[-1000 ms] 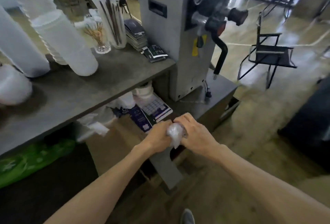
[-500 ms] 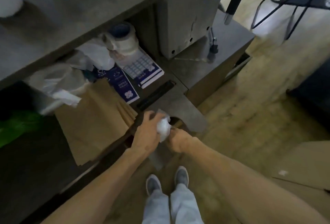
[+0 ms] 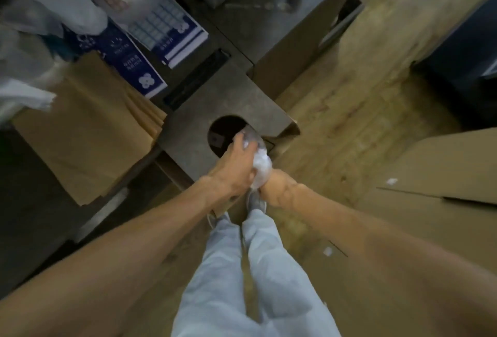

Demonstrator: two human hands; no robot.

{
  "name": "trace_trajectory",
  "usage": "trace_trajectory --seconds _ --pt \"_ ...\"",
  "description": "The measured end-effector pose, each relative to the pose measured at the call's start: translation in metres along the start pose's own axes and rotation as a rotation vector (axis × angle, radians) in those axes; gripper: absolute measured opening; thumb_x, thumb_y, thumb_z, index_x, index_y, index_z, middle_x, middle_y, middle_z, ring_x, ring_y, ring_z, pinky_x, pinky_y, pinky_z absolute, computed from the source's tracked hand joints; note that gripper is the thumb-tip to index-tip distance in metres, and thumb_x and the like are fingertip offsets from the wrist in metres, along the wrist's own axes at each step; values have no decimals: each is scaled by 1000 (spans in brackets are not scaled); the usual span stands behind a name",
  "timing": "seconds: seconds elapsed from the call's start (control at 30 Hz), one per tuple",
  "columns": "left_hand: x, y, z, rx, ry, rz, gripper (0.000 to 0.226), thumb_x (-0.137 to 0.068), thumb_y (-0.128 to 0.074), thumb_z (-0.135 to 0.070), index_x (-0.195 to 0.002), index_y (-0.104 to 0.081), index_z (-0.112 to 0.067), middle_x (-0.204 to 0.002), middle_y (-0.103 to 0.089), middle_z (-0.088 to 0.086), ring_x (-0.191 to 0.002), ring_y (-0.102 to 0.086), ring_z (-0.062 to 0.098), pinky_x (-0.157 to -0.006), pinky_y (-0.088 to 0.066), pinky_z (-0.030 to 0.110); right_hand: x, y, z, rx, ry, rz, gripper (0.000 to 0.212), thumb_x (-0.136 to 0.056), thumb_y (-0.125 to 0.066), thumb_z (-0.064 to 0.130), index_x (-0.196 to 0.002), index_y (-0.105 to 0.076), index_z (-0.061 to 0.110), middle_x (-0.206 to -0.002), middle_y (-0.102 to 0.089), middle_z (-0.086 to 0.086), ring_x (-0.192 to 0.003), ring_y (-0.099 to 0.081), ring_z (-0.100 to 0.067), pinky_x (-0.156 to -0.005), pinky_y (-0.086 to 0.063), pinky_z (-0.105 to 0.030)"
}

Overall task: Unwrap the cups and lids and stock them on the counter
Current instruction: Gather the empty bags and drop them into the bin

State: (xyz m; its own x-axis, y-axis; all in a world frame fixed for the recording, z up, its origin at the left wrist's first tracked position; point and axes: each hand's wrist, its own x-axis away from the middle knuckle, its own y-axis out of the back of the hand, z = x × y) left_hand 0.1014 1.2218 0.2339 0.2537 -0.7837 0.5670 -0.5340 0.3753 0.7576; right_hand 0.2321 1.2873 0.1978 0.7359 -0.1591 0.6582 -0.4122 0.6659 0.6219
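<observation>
While our left hand curls its fingers over the top of the crumpled ball of clear plastic wrap, our right hand sits beneath it, almost wholly hidden; we judge it is gripping the wad from below, but its fingers cannot be seen. The wad is squeezed between the two hands, its long axis running from the near side up toward the round dark hole cut in the grey metal lower counter, and its far tip already overlaps the hole's right rim. The left hand lies nearer the opening, so the push down would fall to it. What is inside the hole is too dark to make out beyond a pale square. Brown paper bags lie flat toward the counter's left edge. No cups or lids show here.
</observation>
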Motion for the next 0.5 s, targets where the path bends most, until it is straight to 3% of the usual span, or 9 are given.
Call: trace_trajectory --seconds 0.07,0.13,0.23,0.37,0.5 --pt "-5 -14 -5 -228 2 10 69 -87 -65 -25 -147 -31 -14 -142 -35 18 -121 -51 34 -96 -46 41 12 1 -3 73 -90 42 41 -97 -52 13 -137 -48 5 -138 -51 -15 -119 -56 -34 -93 -50 -39" --pt "-14 -22 -5 -420 73 -12 78 -85 -67 -33 -148 -27 -12 -140 -41 21 -121 -51 37 -98 -43 48 17 -12 -18 136 -98 33 50 -98 -51 13 -144 -40 1 -149 -38 -20 -133 -45 -36 -102 -47 -44" --pt "-26 -28 -4 -508 119 -42 101 -73 -75 -50 -149 -21 -11 -137 -41 22 -115 -52 37 -95 -43 48 22 -25 -25 241 -27 57 62 -97 -49 13 -152 -25 -3 -160 -22 -21 -148 -29 -27 -114 -40 -38" --pt "-31 -24 -4 -437 63 -45 63 -78 -75 -34 -130 -46 -13 -124 -51 15 -106 -58 32 -92 -46 48 15 -24 -24 182 -42 67 68 -92 -54 8 -153 -26 -2 -159 -23 -21 -142 -39 -29 -109 -46 -39" --pt "-16 -8 3 -345 -66 -192 28 -90 -60 -29 -115 -60 -17 -116 -58 9 -107 -55 27 -94 -42 45 3 -1 -12 124 -84 74 62 -93 -56 8 -150 -32 1 -158 -22 -24 -132 -50 -35 -105 -47 -40"
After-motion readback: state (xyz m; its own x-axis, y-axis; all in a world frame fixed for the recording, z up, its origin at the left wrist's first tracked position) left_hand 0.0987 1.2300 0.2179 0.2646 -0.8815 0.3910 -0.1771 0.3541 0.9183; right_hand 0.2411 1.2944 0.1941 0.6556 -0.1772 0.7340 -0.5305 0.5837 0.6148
